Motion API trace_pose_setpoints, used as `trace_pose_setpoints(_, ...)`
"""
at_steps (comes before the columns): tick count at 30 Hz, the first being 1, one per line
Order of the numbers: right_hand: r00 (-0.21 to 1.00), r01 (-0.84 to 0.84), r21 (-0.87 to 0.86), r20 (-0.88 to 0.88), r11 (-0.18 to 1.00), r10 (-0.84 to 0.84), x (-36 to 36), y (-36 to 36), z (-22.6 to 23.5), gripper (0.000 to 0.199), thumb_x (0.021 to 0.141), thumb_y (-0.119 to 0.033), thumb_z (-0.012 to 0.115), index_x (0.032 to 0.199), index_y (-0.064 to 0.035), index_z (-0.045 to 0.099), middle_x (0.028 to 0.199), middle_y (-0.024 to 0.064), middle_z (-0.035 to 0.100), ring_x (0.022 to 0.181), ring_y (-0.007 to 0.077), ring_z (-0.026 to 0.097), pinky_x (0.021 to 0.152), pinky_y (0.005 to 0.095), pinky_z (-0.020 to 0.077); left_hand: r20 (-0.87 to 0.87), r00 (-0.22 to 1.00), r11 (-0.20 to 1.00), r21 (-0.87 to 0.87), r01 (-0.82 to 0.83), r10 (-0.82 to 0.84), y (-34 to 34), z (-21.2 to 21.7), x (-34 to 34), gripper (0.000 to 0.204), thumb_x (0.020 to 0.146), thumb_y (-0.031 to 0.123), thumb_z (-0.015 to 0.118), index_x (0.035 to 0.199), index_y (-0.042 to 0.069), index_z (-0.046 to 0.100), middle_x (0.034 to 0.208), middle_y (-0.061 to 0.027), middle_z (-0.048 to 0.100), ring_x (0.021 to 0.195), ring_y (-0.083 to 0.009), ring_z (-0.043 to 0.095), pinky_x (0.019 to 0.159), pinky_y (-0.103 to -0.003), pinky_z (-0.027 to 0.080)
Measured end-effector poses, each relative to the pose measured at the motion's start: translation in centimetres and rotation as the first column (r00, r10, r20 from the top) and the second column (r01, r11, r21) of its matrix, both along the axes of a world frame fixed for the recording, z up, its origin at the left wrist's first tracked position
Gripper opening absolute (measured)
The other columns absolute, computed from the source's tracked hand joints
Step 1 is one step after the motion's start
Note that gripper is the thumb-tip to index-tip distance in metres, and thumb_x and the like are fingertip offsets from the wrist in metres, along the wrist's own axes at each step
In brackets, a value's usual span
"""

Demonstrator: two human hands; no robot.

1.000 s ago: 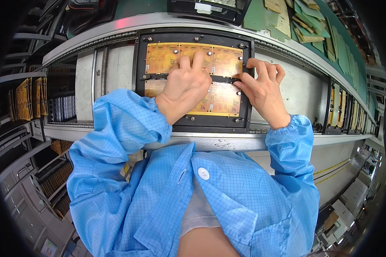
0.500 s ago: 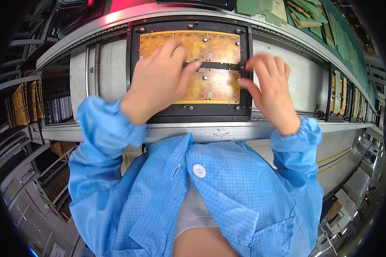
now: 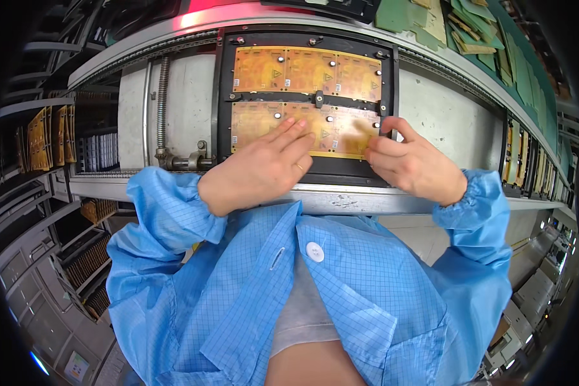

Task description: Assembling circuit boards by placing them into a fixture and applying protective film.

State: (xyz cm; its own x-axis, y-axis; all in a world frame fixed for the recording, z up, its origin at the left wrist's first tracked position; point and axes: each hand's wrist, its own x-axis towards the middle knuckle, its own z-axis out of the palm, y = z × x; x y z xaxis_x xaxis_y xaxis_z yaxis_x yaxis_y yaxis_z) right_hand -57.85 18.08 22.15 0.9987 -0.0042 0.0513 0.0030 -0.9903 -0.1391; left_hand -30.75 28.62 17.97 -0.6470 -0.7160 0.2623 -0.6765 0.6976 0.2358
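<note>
Two orange circuit board panels, an upper one (image 3: 309,78) and a lower one (image 3: 251,122), lie in a black frame (image 3: 224,132) on a rail track. Each carries small round white-topped parts. Between them sits a small black clip (image 3: 319,99) on the dark middle bar. My left hand (image 3: 260,167) rests with fingers outstretched on the lower panel, covering part of its near edge. At the frame's right side, my right hand (image 3: 405,164) has its fingers curled in by the lower panel's right end. Whatever lies within those fingers is hidden.
A metal rail (image 3: 341,202) runs along the near side. A spring-like rod (image 3: 163,103) stands left of the frame. Upright orange boards (image 3: 40,145) are racked at far left, more boards (image 3: 514,154) at right. Green sheets (image 3: 473,29) are piled at the back right.
My left hand has come down from the middle bar and upper panel onto the lower panel. My right hand's spread fingers have curled in at the frame's right side. The view has shifted slightly.
</note>
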Motion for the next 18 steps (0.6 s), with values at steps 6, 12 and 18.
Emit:
trace_pose_setpoints(6,0.942,-0.262,0.027,-0.21,0.965,0.262,2.7,-2.1,2.4,0.022,0.065,-0.016,0.064,0.082,-0.0037,0.072,0.097,0.0034,0.063,0.105,0.0202,0.056,0.102,0.043,0.0417,0.284,0.909,0.95,0.158,0.269,-0.305,-2.6,1.8,-0.1,0.019,0.073,0.013,0.06,0.088,0.003,0.062,0.112,-0.0164,0.065,0.114,-0.0346,0.062,0.092,-0.039,0.056)
trace_pose_setpoints(12,0.984,0.07,0.286,-0.176,0.956,-0.019,2.9,-1.4,3.5,0.056,0.069,-0.036,0.071,0.116,-0.0057,0.068,0.122,0.0075,0.063,0.118,0.029,0.055,0.107,0.0488,0.0386,-0.238,0.97,0.991,0.111,0.075,-0.046,-2.8,3.2,4.2,0.033,0.079,0.014,0.069,0.11,0.006,0.066,0.108,-0.0089,0.065,0.103,-0.0335,0.061,0.09,-0.041,0.054)
trace_pose_setpoints(18,0.959,0.281,0.318,-0.12,0.906,-0.255,3.6,2.0,-0.2,0.065,0.069,-0.026,0.074,0.13,-0.0064,0.06,0.143,0.0102,0.052,0.138,0.0304,0.042,0.118,0.0545,0.0279,-0.066,0.956,0.939,0.22,-0.266,0.286,2.3,3.3,7.3,0.034,0.068,0.013,0.078,0.097,0.003,0.063,0.107,-0.0088,0.058,0.11,-0.0312,0.054,0.092,-0.041,0.049)
